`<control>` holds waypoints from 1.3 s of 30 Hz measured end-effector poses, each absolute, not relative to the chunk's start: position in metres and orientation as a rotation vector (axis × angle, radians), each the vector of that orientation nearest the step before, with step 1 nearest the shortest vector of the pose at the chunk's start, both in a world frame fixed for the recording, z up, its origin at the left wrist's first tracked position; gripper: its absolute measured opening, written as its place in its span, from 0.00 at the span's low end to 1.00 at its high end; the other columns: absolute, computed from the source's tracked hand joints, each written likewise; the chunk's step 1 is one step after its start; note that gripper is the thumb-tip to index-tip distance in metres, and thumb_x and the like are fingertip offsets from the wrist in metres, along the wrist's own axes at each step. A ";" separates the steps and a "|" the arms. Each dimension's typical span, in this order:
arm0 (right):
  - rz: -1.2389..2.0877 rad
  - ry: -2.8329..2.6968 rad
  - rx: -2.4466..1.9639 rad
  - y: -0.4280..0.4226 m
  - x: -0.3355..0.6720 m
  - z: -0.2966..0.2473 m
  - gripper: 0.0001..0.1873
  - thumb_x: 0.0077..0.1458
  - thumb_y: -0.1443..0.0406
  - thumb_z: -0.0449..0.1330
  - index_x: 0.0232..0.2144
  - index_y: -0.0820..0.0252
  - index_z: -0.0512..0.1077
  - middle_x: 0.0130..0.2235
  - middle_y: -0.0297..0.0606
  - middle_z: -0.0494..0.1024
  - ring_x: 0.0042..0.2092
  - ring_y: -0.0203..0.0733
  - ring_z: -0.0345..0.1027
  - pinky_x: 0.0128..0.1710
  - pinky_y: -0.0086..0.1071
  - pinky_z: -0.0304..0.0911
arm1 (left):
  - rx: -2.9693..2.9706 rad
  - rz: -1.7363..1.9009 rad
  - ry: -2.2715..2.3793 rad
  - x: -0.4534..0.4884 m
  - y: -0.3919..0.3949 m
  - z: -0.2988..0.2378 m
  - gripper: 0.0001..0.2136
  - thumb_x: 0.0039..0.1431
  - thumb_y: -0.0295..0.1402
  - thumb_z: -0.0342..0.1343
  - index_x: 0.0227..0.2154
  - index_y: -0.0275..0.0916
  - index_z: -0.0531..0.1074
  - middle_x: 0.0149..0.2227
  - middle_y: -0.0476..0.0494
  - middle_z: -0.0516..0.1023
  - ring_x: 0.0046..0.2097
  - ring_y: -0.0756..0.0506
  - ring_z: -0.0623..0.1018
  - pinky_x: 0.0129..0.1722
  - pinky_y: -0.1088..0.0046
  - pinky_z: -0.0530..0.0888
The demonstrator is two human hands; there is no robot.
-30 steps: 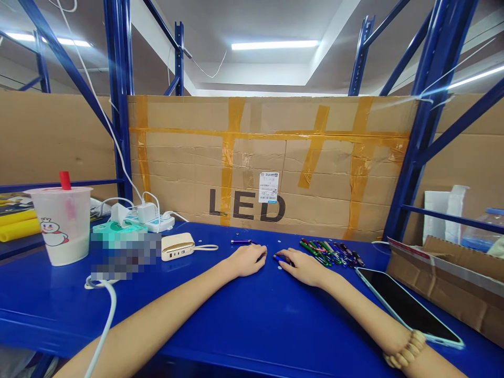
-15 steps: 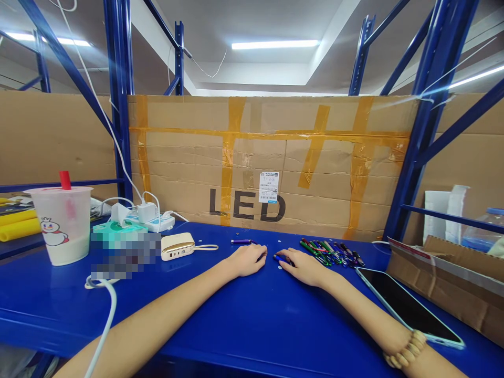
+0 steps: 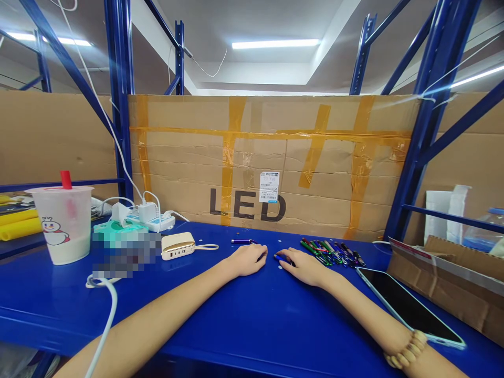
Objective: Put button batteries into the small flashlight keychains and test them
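Right hand (image 3: 303,266) narrowly closed on a small blue object (image 3: 280,258), left hand (image 3: 246,260) curled just beside it
Whether the left hand holds anything cannot be told. A purple pen (image 3: 241,241) lies beyond it, and clip pens (image 3: 331,252) lie beyond the right hand on the blue steel bench (image 3: 252,325). The far carton (image 3: 255,152) reads LED; its barcode label (image 3: 269,186) is too small to read

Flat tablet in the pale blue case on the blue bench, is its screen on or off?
Off: the pale blue-cased tablet shows only plain black glass, with no lit image.
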State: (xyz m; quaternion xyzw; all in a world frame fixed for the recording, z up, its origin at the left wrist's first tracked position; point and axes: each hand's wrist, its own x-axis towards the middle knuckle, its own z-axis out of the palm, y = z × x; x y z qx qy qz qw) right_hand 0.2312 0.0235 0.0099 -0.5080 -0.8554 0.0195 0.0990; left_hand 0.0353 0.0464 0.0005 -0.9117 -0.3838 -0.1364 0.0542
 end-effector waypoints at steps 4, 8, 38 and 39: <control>0.059 -2.519 -1.485 0.024 0.232 0.009 0.21 0.59 0.59 0.45 0.51 0.61 0.65 0.48 0.47 0.70 0.47 0.46 0.64 0.47 0.37 0.59 | -2.783 -0.431 -1.167 0.035 0.046 0.001 0.08 0.59 0.31 0.39 0.35 0.39 0.64 0.38 0.43 0.73 0.40 0.44 0.74 0.37 0.70 0.70; 0.036 -2.512 -1.445 0.025 0.232 0.008 0.21 0.58 0.59 0.45 0.50 0.60 0.66 0.47 0.46 0.71 0.47 0.46 0.65 0.47 0.37 0.59 | -2.781 -0.437 -1.165 0.035 0.046 0.001 0.08 0.59 0.31 0.39 0.35 0.39 0.64 0.38 0.43 0.73 0.40 0.44 0.74 0.37 0.70 0.70; -0.196 -2.221 -1.300 0.025 0.220 0.008 0.13 0.56 0.57 0.51 0.38 0.54 0.71 0.39 0.36 0.76 0.41 0.41 0.65 0.37 0.33 0.62 | -2.679 -0.586 -1.201 0.036 0.043 0.002 0.13 0.65 0.37 0.34 0.40 0.39 0.62 0.42 0.43 0.72 0.45 0.45 0.72 0.42 0.69 0.67; -0.193 -2.223 -1.295 0.026 0.221 0.007 0.13 0.57 0.57 0.50 0.38 0.55 0.71 0.39 0.37 0.76 0.42 0.41 0.64 0.39 0.33 0.62 | -2.675 -0.589 -1.208 0.036 0.044 0.002 0.13 0.65 0.37 0.35 0.41 0.39 0.61 0.42 0.43 0.72 0.46 0.45 0.72 0.43 0.69 0.68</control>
